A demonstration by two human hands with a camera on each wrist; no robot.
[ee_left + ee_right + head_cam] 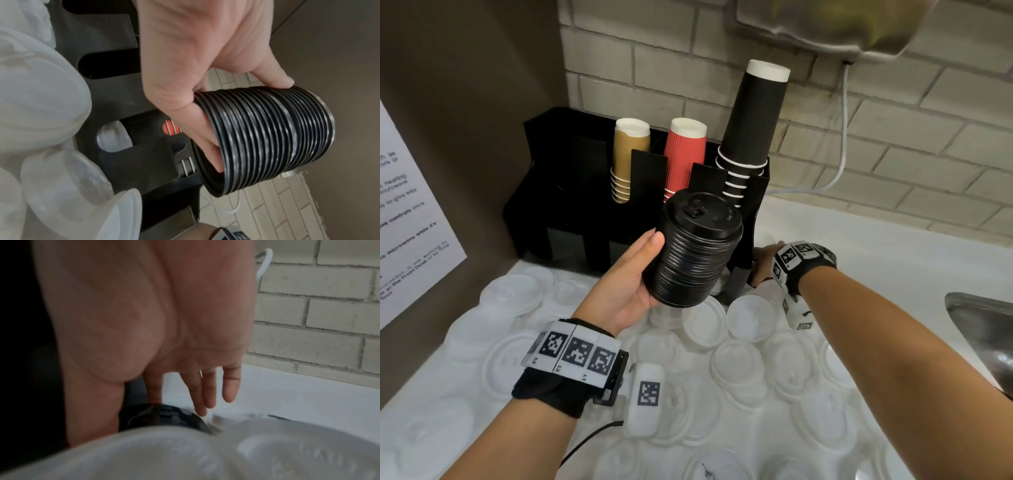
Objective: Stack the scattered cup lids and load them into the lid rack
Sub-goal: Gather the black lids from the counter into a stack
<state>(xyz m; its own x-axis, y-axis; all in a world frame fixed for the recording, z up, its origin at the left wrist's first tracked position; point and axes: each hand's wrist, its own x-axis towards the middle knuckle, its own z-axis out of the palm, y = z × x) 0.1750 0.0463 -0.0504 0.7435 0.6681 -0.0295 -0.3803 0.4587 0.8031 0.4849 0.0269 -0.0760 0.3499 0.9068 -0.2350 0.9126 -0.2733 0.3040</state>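
Two hands, left hand (626, 284) gripping black lid stack (695, 250), right hand (156, 321) outstretched

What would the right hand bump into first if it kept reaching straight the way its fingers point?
Probably a black lid lying on the white counter: the right hand points its straight fingers down toward it, beside the black rack. Blur leaves the gap unclear.
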